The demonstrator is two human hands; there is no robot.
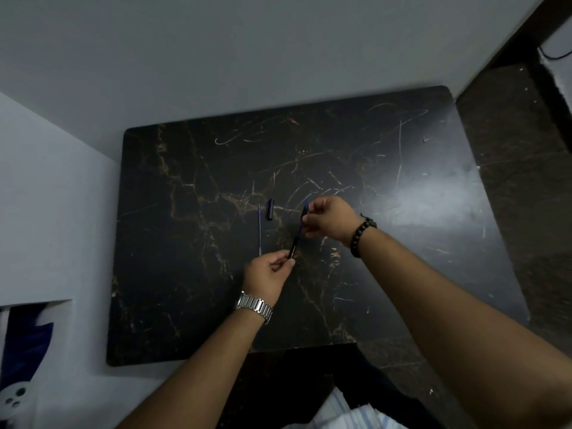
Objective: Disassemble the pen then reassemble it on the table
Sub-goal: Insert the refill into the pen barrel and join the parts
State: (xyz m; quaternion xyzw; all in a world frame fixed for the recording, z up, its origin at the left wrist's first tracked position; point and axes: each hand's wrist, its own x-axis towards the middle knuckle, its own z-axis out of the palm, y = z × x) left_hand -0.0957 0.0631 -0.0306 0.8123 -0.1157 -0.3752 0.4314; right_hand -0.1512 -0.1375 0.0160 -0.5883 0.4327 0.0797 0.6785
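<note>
A dark pen barrel (296,238) with a blue upper part is held above the black marble table (192,274). My left hand (266,275) pinches its lower end. My right hand (329,220) grips its upper, blue end. A thin blue ink refill (259,229) lies on the table just left of the barrel, running away from me. The dark pen cap (270,209) lies beside the refill's far end, between it and my right hand.
The table's far edge meets a pale wall, and its left edge meets a white ledge (52,212). A dark stone floor (520,181) lies to the right. A metal watch is on the left wrist and a bead bracelet on the right.
</note>
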